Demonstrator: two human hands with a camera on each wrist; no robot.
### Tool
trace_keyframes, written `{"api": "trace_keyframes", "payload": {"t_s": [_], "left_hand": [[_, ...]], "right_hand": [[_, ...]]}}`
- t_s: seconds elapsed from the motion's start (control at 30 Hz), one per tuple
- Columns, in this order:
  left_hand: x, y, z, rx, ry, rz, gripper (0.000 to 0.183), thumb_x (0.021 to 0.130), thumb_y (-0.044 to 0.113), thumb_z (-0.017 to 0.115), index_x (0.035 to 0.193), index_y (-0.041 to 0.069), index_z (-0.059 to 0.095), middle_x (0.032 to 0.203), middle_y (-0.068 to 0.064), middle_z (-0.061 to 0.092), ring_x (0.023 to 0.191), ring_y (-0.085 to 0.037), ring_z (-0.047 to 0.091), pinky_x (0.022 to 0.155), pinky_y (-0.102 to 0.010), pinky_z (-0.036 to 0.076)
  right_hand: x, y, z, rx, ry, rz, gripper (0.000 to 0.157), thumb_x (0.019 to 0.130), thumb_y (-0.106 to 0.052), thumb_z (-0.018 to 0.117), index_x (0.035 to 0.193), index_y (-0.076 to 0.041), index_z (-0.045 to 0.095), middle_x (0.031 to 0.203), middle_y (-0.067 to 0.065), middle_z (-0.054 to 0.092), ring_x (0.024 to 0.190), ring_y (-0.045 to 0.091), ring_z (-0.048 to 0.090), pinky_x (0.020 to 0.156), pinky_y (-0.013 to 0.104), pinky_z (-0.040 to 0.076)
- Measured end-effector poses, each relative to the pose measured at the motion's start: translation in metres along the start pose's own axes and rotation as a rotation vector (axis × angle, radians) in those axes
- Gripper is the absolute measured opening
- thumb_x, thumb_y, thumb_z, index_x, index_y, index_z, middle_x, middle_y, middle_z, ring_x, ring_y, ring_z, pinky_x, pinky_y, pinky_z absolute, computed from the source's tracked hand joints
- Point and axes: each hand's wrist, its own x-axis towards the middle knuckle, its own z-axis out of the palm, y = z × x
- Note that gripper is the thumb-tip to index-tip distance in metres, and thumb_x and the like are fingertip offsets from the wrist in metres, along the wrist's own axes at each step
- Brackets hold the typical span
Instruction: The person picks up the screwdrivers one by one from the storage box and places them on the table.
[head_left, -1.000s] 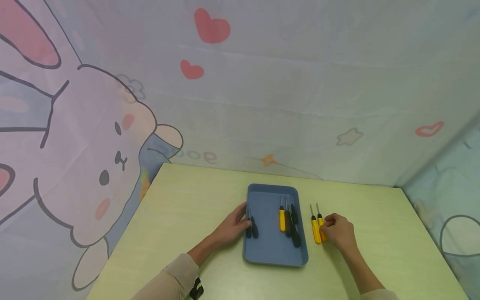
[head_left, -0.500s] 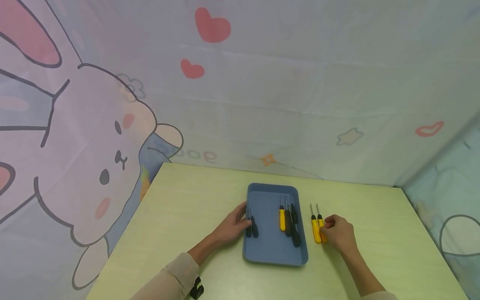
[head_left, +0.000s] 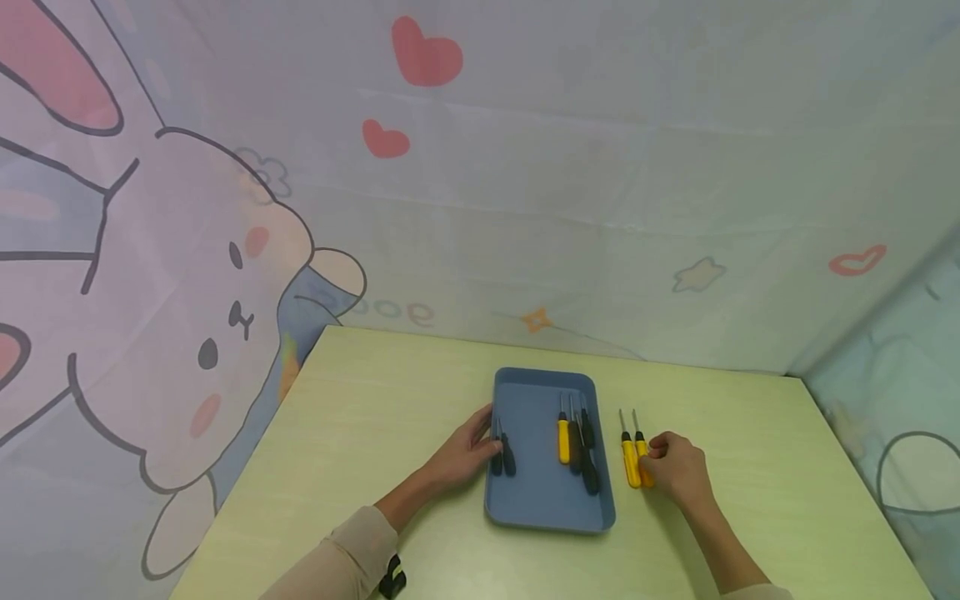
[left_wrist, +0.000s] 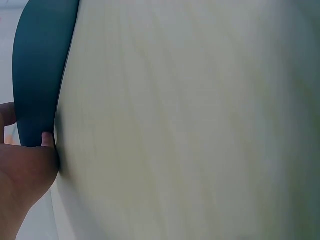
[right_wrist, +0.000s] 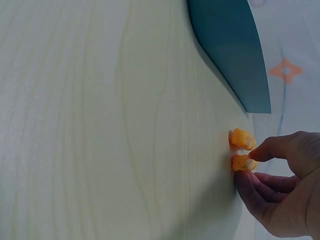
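A blue-grey tray [head_left: 536, 512] lies on the table, and my left hand [head_left: 459, 454] grips its left rim, thumb over the inside edge. In the left wrist view the fingers of my left hand [left_wrist: 25, 170] wrap the tray's side wall [left_wrist: 42, 65]. Right of the tray, two yellow-handled screwdrivers lie side by side, tips pointing away from me. My right hand [head_left: 678, 468] pinches the handle of the right screwdriver [head_left: 642, 448]; the left screwdriver [head_left: 630, 462] lies just beside it. Seen from the right wrist, thumb and fingers close around one yellow handle end [right_wrist: 242, 163].
Inside the tray, a yellow-handled screwdriver [head_left: 564, 442] and several black-handled screwdrivers [head_left: 590, 475] lie along the right side. Two small black screwdrivers [head_left: 509, 457] rest by the left wall. A black object [head_left: 392, 577] sits near the left sleeve. A printed cloth [head_left: 600, 167] hangs behind the table.
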Motion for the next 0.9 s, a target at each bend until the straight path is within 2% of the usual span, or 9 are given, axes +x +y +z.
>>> {"api": "trace_keyframes", "payload": {"t_s": [0.4, 0.57, 0.7, 0.9], "left_hand": [[0.000, -0.003, 0.000, -0.021, -0.001, 0.005, 0.072, 0.108, 0.001, 0.054, 0.165, -0.010, 0.011, 0.173, -0.027, 0.013, 0.161, -0.039, 0.013, 0.127, -0.048, 0.026], [0.001, -0.004, -0.001, -0.014, 0.000, -0.002, 0.073, 0.108, 0.001, 0.055, 0.165, -0.009, 0.011, 0.174, -0.026, 0.013, 0.161, -0.037, 0.014, 0.127, -0.046, 0.027], [0.001, -0.004, -0.001, -0.009, 0.002, -0.005, 0.073, 0.108, 0.001, 0.055, 0.165, -0.009, 0.011, 0.174, -0.026, 0.013, 0.161, -0.037, 0.013, 0.127, -0.046, 0.027], [0.001, -0.003, -0.001, 0.008, 0.002, -0.009, 0.073, 0.108, 0.002, 0.054, 0.165, -0.009, 0.010, 0.173, -0.027, 0.013, 0.161, -0.038, 0.014, 0.127, -0.046, 0.027]], "right_hand": [[0.003, 0.002, -0.003, -0.007, -0.032, -0.017, 0.034, 0.086, -0.011, 0.071, 0.111, 0.012, 0.065, 0.093, 0.016, 0.071, 0.079, 0.026, 0.065, 0.069, 0.039, 0.058], [0.003, 0.002, -0.004, -0.003, -0.004, -0.041, 0.036, 0.087, -0.012, 0.070, 0.112, 0.012, 0.065, 0.094, 0.016, 0.071, 0.081, 0.027, 0.066, 0.067, 0.035, 0.056], [0.002, -0.006, -0.009, 0.016, 0.022, -0.075, 0.037, 0.091, -0.015, 0.070, 0.115, 0.013, 0.065, 0.096, 0.016, 0.072, 0.086, 0.030, 0.069, 0.069, 0.035, 0.056], [-0.001, -0.028, -0.019, 0.057, 0.028, -0.118, 0.040, 0.097, -0.019, 0.070, 0.121, 0.013, 0.065, 0.098, 0.017, 0.072, 0.095, 0.037, 0.071, 0.080, 0.047, 0.061]]}}
